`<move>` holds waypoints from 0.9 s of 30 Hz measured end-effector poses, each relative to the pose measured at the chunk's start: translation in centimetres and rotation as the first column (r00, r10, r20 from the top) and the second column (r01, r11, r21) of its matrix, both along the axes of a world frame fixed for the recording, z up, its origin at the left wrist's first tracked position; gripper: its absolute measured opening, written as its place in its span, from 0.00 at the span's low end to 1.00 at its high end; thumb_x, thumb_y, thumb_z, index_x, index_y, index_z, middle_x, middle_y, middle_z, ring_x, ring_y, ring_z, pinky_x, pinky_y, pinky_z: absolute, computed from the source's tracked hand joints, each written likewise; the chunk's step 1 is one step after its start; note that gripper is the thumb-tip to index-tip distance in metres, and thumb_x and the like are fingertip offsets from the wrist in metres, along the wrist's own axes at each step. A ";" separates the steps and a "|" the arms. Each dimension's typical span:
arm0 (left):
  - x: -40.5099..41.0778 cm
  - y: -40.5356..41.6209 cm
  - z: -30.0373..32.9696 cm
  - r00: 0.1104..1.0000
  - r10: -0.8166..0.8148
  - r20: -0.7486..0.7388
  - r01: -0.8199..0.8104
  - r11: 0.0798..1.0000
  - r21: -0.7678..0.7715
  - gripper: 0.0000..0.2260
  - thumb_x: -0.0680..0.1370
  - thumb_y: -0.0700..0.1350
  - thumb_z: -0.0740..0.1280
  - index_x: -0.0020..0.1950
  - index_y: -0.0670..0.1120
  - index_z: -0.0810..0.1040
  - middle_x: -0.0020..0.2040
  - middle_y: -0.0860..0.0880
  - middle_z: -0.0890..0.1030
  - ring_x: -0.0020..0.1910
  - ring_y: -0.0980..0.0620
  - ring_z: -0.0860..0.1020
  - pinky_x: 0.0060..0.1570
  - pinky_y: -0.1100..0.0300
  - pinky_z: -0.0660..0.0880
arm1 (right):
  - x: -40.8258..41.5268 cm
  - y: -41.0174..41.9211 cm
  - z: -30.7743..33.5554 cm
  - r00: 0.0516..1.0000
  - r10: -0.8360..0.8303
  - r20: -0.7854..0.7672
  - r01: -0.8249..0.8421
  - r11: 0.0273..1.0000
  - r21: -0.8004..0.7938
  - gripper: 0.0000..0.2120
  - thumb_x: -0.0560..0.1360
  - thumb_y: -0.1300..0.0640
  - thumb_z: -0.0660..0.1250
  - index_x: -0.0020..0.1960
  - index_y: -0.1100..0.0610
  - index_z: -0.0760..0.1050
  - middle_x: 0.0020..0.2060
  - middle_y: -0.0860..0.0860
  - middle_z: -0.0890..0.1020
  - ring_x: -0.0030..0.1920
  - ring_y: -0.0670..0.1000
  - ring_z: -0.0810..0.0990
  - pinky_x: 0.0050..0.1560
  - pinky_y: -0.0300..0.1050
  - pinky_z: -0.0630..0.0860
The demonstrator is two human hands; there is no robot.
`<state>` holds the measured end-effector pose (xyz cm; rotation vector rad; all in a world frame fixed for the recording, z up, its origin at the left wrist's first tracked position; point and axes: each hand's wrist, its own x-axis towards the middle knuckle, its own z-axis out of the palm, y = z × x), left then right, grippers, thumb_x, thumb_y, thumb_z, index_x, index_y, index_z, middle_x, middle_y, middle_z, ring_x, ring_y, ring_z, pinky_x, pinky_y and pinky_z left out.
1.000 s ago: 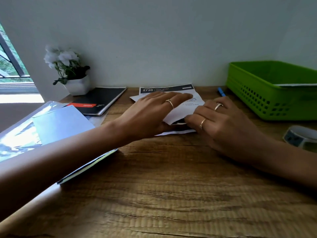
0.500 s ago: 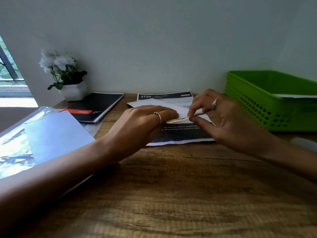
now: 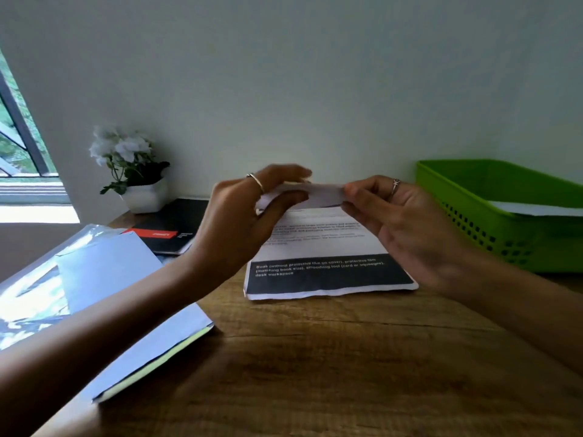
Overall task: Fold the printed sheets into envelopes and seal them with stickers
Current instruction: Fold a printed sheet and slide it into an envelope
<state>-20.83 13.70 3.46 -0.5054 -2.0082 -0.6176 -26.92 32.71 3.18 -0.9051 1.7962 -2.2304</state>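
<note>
1. Two hands work above a wooden desk (image 3: 315,367) with heavy brown grain; nearest me, at the left edge, a glossy clear sleeve (image 3: 34,279) lies with a pale blue sheet (image 3: 104,275) on top of it.
2. Flat on the desk beyond lies a printed sheet (image 3: 328,266), thin white paper with a black band of white lettering along its near edge, slightly rumpled at the corners.
3. Raised above that sheet, the left hand (image 3: 239,222) pinches one end of a small folded paper (image 3: 315,193) between thumb and fingers, and the right hand (image 3: 407,228) pinches the other end. It is blurred, so I cannot tell how many folds it has.
4. To do this step well, I would say: keep both pinches light, line the edges up before pressing any crease, then lay it on the desk and run a fingertip along the fold so it lies flat for a sticker.
5. Right of the hands stands a green plastic basket (image 3: 492,222), its wall perforated, with a white sheet inside.
6. Farthest back, a black notebook (image 3: 176,228) with a red label and a white pot of pale flowers (image 3: 138,171) sit against the wall.
</note>
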 end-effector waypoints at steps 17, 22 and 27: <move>-0.1 -1.6 5.1 0.978 0.089 -0.188 -0.079 0.995 0.058 0.05 0.76 0.43 0.68 0.51 0.49 0.79 0.46 0.62 0.79 0.46 0.70 0.77 0.49 0.70 0.74 | -0.5 -3.3 3.5 0.977 -0.063 -0.205 0.081 0.994 0.079 0.09 0.77 0.55 0.64 0.56 0.51 0.77 0.52 0.47 0.80 0.55 0.46 0.78 0.57 0.45 0.76; -0.3 -1.6 8.0 0.956 0.052 -0.288 0.018 0.972 0.234 0.06 0.76 0.41 0.67 0.52 0.44 0.78 0.50 0.52 0.80 0.51 0.61 0.77 0.46 0.66 0.74 | -0.9 -3.2 2.1 0.964 -0.069 -0.256 0.138 0.956 0.261 0.17 0.75 0.60 0.67 0.62 0.48 0.73 0.58 0.46 0.78 0.60 0.45 0.75 0.62 0.44 0.72; -1.1 -2.2 9.5 0.963 0.010 -0.270 0.129 0.861 0.491 0.02 0.75 0.42 0.68 0.47 0.46 0.78 0.42 0.53 0.79 0.41 0.63 0.76 0.42 0.68 0.71 | -1.1 -2.7 -0.2 0.984 -0.032 -0.175 0.095 0.927 0.362 0.19 0.75 0.63 0.67 0.62 0.48 0.72 0.59 0.44 0.79 0.61 0.44 0.75 0.63 0.43 0.73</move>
